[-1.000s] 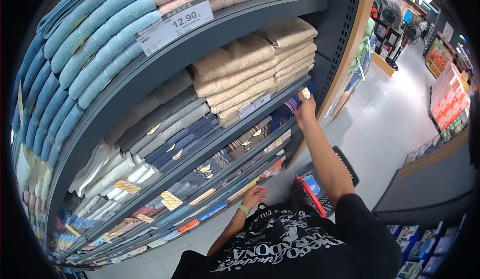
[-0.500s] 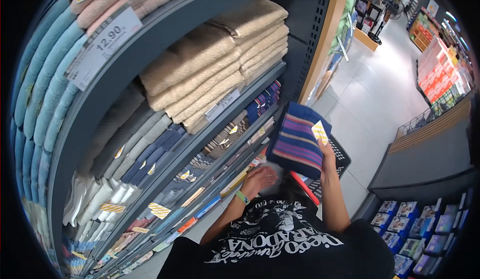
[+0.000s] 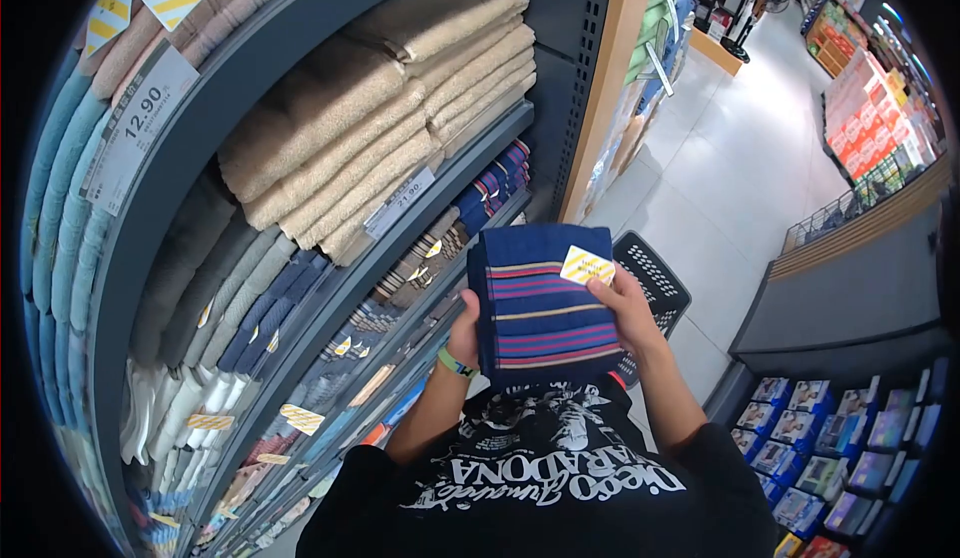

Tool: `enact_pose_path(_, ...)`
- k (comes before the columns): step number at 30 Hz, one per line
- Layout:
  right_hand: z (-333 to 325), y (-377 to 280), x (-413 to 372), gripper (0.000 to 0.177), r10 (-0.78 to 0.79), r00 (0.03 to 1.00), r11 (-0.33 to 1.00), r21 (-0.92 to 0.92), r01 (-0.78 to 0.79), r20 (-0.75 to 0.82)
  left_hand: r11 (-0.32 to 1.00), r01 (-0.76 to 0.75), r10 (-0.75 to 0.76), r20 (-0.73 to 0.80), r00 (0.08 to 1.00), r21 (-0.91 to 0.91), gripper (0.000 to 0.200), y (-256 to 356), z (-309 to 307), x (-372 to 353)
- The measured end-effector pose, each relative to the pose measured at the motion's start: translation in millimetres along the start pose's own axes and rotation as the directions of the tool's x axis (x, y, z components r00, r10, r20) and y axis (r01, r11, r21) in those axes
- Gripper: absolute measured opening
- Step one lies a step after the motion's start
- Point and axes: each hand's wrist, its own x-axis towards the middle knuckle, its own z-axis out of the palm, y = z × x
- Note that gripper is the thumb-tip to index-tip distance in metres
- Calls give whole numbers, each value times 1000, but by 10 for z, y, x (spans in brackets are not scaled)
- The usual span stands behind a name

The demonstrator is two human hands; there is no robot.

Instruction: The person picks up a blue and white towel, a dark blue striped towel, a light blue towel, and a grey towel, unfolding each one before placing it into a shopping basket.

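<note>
A folded navy towel (image 3: 545, 323) with pink, blue and cream stripes is held up in front of my chest. My right hand (image 3: 628, 308) grips its right edge, thumb on top beside a white and yellow striped tag (image 3: 587, 266). At the left edge, my left hand (image 3: 465, 328) holds the towel with its thumb along the side; the other fingers are hidden behind it. Similar striped towels (image 3: 490, 190) lie on the shelf just beyond. A black shopping basket (image 3: 655, 273) with a perforated wall is partly hidden behind the towel.
On my left, a curved shelf unit (image 3: 300, 68) carries beige towels (image 3: 330, 128), grey towels (image 3: 190, 268) and blue towels (image 3: 60, 208). A price label (image 3: 140, 123) reads 12.90. To the right are a tiled aisle (image 3: 720, 178) and boxed goods (image 3: 800, 448) on a low rack.
The striped towel has moved left and closer to my chest, turning squarer to view. My left hand, free and open before, has taken hold of its left edge.
</note>
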Motion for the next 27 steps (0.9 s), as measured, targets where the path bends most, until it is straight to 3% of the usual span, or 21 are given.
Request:
enact_pose_path(4,47,-59,38,38,-89,996,982,-167,92,29,997,-11,15,47,999,-72,62,108,45,-46)
enact_pose_path(6,30,-32,66,37,-125,991,964,-230,131,38,956,64,2,-222,975,286,52,174,262,-73)
enact_pose_path(7,-39,11,109,36,-179,983,956,-242,163,-47,986,59,-14,-272,962,158,52,204,378,-61)
enact_pose_path(9,-85,-43,139,30,-215,939,948,-288,134,-269,983,42,10,-283,959,179,52,210,494,-65)
enact_pose_path(10,-146,-24,178,29,-318,902,908,-369,200,-293,978,27,34,-287,957,205,51,212,524,-72)
enact_pose_path(14,-299,-45,136,31,-304,903,913,-363,185,-304,960,32,52,-289,956,279,51,226,552,-83)
enact_pose_path(16,-297,-55,108,30,-304,936,835,-523,172,-176,946,33,50,-248,967,322,52,215,541,-98)
enact_pose_path(18,-112,-27,69,31,-300,944,876,-431,217,-135,930,7,92,-252,963,369,50,166,548,-74)
enact_pose_path(20,93,28,24,34,-346,936,831,-487,269,-72,910,-18,136,-255,957,414,48,97,587,-30)
enact_pose_path(22,348,-34,-73,42,-311,950,760,-600,249,1,753,-107,298,-192,935,649,40,47,655,22)
enact_pose_path(23,407,24,-77,53,-327,942,721,-623,303,81,668,-84,315,-179,932,739,41,36,665,27)
enact_pose_path(24,485,22,-104,67,-301,946,696,-651,302,118,667,-85,313,-175,933,740,41,10,663,35)
enact_pose_path(26,510,116,-102,84,-282,949,660,-690,298,139,430,-79,393,-108,913,900,43,-33,683,61)
enact_pose_path(27,523,113,-94,84,-285,948,659,-689,301,142,457,-86,384,-109,917,885,50,-53,717,55)
